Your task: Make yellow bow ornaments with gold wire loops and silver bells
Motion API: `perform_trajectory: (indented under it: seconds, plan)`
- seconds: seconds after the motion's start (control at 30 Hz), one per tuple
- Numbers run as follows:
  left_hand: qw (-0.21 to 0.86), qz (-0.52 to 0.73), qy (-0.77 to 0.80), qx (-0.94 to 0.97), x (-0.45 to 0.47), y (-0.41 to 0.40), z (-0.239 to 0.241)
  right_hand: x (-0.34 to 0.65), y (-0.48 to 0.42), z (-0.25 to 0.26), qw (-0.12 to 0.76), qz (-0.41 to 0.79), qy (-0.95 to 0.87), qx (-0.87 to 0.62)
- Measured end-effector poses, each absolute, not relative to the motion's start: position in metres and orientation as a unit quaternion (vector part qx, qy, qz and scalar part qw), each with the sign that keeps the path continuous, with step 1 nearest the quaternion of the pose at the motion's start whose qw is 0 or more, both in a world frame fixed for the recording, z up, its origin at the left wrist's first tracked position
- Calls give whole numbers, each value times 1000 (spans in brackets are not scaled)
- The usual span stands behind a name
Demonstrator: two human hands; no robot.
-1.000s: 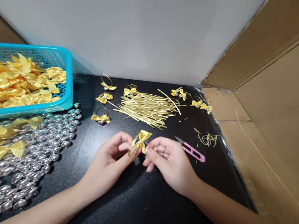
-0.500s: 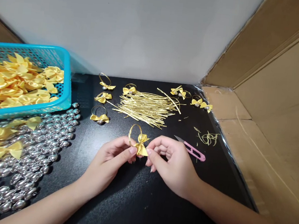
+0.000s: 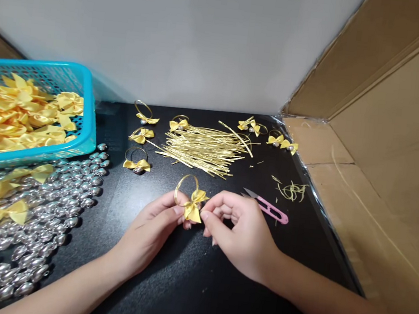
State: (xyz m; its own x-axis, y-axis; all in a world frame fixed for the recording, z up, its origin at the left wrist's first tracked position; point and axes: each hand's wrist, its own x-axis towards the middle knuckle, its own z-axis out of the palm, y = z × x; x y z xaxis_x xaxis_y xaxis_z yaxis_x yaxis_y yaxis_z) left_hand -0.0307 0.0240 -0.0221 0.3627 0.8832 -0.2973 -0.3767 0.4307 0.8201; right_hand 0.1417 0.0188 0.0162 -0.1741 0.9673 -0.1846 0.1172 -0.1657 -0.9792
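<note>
Between thumb and fingers, my left hand [image 3: 156, 226] pinches a yellow ribbon bow [image 3: 193, 209] on a gold wire loop [image 3: 177, 188]. The loop stands upright above the fingers. My right hand [image 3: 240, 233] is closed in a pinch against the bow's right edge; what lies between its fingertips is too small to make out. Pink thread snips [image 3: 273, 212] lie just beyond the right hand. Behind both hands is a pile of gold wire ties [image 3: 205, 149].
A blue basket [image 3: 92, 113] of yellow bows stands at left, with many silver beads [image 3: 38, 228] and loose bows in front. Finished-looking bow loops [image 3: 138, 165] lie left of the ties and at the back right. Wire scraps [image 3: 292, 190] lie near the cardboard wall [image 3: 398, 98].
The bow and loop have shifted slightly left and turned in my left hand, showing more of the bow's front. My right fingertips have moved slightly left with it.
</note>
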Motion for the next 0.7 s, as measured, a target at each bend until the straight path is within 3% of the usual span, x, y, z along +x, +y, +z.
perform_trajectory:
  seconds: [0.7]
  plan:
    - [695,425,388,432,-36,18,-23,143,17,20,376,562,-533,-509]
